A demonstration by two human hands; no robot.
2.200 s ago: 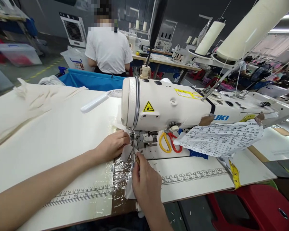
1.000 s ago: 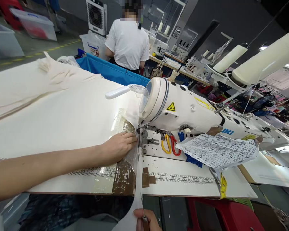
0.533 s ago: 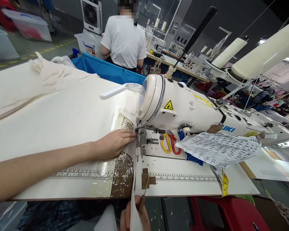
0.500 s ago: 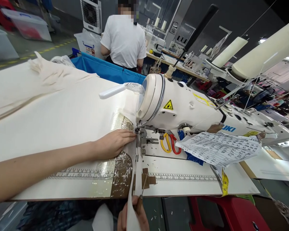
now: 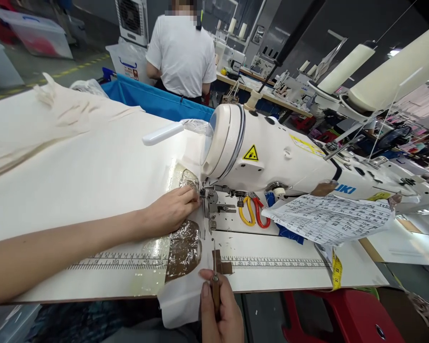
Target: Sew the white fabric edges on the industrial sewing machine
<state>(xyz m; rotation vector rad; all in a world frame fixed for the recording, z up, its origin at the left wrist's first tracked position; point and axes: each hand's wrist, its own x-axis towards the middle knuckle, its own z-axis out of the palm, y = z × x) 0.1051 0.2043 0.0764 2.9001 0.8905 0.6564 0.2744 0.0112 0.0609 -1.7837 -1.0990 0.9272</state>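
Observation:
My right hand (image 5: pixel 221 305) is closed round the wooden handle of an awl (image 5: pixel 216 293), its thin metal spike pointing up toward the sewing machine. A piece of white fabric (image 5: pixel 184 300) hangs over the table's front edge beside that hand and runs up toward the needle area. Close by the presser foot (image 5: pixel 205 193), my left hand (image 5: pixel 178 207) has its fingers bent and pressed together at the fabric; the fingertips are partly hidden. Under the left hand lies a brown patch covered with shiny clear tape (image 5: pixel 184 250). The white sewing machine (image 5: pixel 268 152) stands just right of it.
Yellow and red-handled scissors (image 5: pixel 253 212) lie beneath the machine arm. A written sheet (image 5: pixel 329 216) hangs at the right, near a yellow tape measure (image 5: pixel 336 271). Pale cloth (image 5: pixel 67 112) is heaped at the left. A person in white (image 5: pixel 182 55) sits beyond the blue bin (image 5: pixel 157 102).
My right hand has risen and shifted right with the awl, which now stands more upright. The fabric's near end has spread leftward. My left fingers, flatter before, are now bent.

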